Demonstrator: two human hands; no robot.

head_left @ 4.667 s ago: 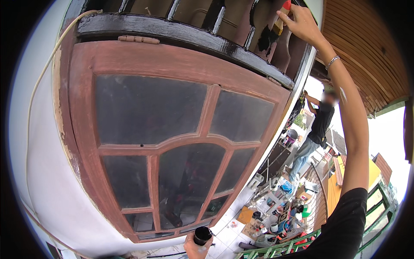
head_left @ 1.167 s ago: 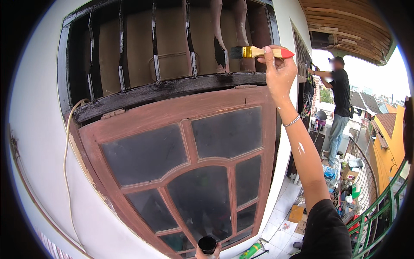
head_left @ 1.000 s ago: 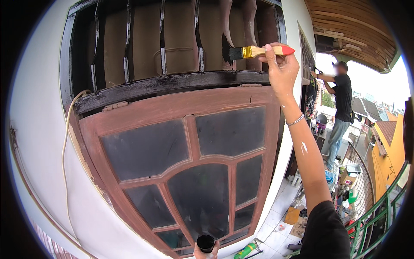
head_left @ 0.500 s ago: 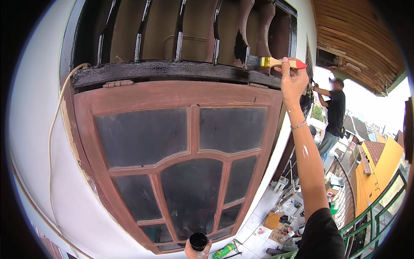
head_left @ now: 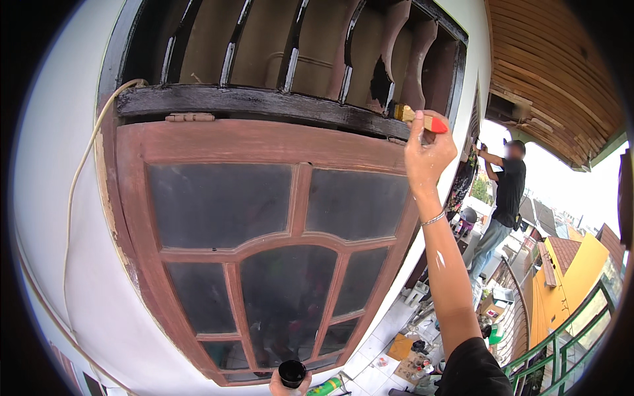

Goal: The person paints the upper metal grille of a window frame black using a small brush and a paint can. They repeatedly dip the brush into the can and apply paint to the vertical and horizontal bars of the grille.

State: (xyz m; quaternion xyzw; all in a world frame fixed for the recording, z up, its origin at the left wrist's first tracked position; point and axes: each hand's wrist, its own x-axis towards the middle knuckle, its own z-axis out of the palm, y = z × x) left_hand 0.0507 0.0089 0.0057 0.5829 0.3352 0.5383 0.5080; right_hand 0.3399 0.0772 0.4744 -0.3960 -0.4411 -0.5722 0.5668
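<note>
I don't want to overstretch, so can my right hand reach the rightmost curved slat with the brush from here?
Probably yes: your right hand holds the brush near the lower end of that curved slat, and I see nothing blocking the way.

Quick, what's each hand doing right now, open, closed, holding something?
Left hand: closed around a black cup at the lower edge.
Right hand: closed on the red-tipped wooden handle of a paintbrush.
</note>
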